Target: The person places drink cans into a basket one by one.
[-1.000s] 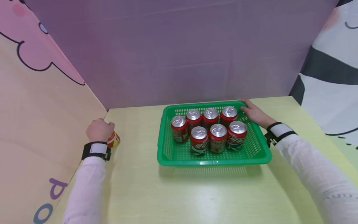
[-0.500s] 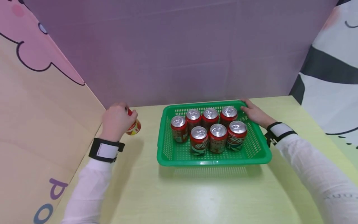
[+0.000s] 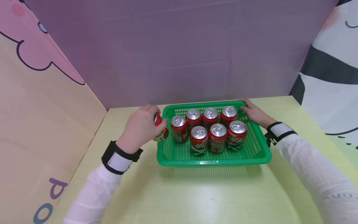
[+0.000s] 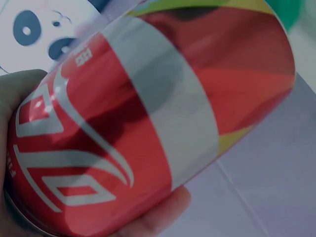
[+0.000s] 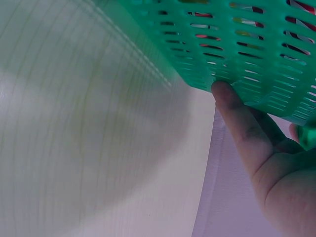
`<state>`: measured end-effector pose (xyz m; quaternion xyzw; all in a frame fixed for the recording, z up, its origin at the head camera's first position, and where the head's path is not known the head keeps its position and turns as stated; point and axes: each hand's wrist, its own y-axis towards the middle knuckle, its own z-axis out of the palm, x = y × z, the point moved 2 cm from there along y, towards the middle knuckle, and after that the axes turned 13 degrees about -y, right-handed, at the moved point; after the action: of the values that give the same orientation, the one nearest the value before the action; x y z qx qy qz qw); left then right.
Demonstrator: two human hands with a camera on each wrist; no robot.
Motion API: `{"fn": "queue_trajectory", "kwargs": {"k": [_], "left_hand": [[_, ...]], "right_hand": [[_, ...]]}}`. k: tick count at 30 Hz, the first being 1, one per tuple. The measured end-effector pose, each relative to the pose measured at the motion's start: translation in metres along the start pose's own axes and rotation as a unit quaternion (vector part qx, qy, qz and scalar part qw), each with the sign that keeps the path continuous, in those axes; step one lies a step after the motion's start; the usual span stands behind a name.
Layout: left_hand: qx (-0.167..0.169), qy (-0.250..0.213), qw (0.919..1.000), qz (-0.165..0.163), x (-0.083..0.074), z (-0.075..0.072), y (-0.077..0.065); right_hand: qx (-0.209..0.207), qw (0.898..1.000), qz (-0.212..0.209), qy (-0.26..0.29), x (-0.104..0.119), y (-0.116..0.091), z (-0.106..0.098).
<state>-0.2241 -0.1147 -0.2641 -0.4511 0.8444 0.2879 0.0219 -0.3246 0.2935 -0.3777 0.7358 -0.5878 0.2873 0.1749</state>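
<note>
My left hand (image 3: 141,126) grips a red can with yellow and white markings (image 4: 118,108). It tilts the can at the left edge of a green plastic basket (image 3: 213,162). In the left wrist view the can fills most of the picture, with fingers wrapped round one end. Several red cans with silver tops, among them a front left one (image 3: 199,141), stand upright inside the basket in two rough rows. At the far right corner my right hand (image 3: 255,115) holds the basket's rim. From the right wrist, one of its fingers (image 5: 242,121) lies against the outer slotted wall.
The basket stands on a pale wooden table (image 3: 193,196). A purple wall panel (image 3: 179,56) rises behind it. A cream panel with cartoon art (image 3: 42,118) borders the left side, and a panda-patterned panel (image 3: 332,71) is at the right.
My left hand has lifted the can off the far left of the table and carried it right to the basket's edge. The right hand and basket have stayed put.
</note>
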Motion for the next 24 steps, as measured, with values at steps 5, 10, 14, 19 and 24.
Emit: {"fn": "queue_trajectory", "kwargs": {"k": [5, 10, 14, 19, 24], "left_hand": [[0.047, -0.008, 0.9986, 0.022, -0.018, 0.012, -0.001], [0.072, -0.016, 0.9966, 0.038, -0.027, 0.023, -0.003], [0.101, -0.021, 0.9939, 0.038, -0.031, 0.035, -0.003], [0.155, -0.028, 0.9874, 0.016, -0.031, 0.052, -0.005], [0.2, -0.061, 0.9779, 0.008, -0.026, 0.069, -0.005]], "right_hand": [[0.001, 1.0, 0.005, -0.004, -0.002, 0.001, -0.001], [0.001, 1.0, 0.001, 0.001, -0.003, 0.002, 0.0], [-0.001, 1.0, -0.002, 0.002, -0.004, 0.002, 0.0], [-0.005, 1.0, 0.001, -0.003, -0.006, 0.003, 0.001], [-0.008, 1.0, 0.001, -0.003, -0.007, 0.003, 0.001]]}}
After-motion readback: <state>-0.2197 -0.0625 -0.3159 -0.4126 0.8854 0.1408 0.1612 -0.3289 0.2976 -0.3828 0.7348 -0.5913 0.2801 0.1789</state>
